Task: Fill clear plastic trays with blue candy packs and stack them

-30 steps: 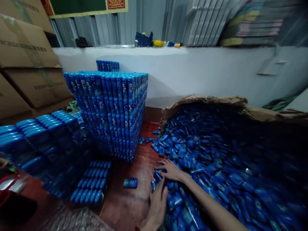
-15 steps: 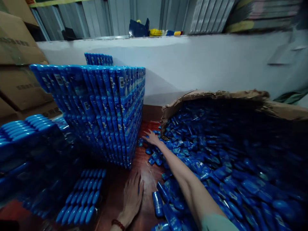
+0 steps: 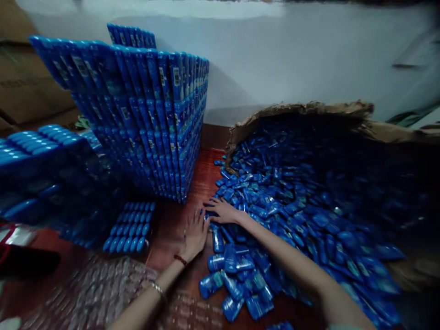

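My left hand point(image 3: 195, 234), with a red bead bracelet at the wrist, reaches over the reddish floor point(image 3: 202, 169), fingers extended and slightly apart. My right hand point(image 3: 222, 211) comes in from the right with its fingers spread, at the edge of a big heap of small blue shiny packs point(image 3: 271, 201). The fingertips of both hands almost meet, and a bit of blue shows between them. Neither hand grasps anything. Loose blue packs point(image 3: 230, 263) lie just below my right forearm.
A tall stack of blue packs point(image 3: 151, 114) leans on the left. Nearer stand a lower blue stack point(image 3: 44, 169) and a small block of packs point(image 3: 129, 227). Clear plastic trays point(image 3: 92, 293) lie at lower left. A torn cardboard edge point(image 3: 309, 108) borders the heap; cartons point(image 3: 30, 91) stand behind.
The view has tipped down. My right hand has drawn back from the gap beside the tall stack, bringing loose packs nearer, and is now beside my left hand.
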Demonstrator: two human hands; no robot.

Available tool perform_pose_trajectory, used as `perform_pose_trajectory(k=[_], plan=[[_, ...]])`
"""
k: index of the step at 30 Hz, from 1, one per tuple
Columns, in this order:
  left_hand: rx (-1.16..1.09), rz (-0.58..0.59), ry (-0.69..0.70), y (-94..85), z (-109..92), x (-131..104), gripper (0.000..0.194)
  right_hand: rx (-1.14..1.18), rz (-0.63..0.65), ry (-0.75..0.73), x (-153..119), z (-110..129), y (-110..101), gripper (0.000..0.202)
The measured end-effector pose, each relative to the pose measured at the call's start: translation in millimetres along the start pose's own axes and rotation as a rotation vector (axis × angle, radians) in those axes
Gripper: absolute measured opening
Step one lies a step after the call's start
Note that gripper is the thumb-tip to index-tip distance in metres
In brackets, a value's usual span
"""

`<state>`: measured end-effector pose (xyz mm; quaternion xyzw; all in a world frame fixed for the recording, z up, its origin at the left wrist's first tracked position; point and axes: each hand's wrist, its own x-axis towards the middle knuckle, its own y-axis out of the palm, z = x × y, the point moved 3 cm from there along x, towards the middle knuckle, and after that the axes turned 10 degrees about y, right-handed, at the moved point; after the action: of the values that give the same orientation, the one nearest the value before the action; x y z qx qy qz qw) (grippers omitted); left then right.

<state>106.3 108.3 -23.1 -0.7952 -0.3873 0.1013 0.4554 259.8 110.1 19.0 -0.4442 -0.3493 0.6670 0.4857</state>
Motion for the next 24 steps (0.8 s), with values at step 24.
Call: perform_pose_trajectory(k=[24], plan=[[0.11, 0.554, 0.475, -8.4, -70, -173, 0.066, -0.217, -0.494, 0.513, -230, 46, 123, 0.052]])
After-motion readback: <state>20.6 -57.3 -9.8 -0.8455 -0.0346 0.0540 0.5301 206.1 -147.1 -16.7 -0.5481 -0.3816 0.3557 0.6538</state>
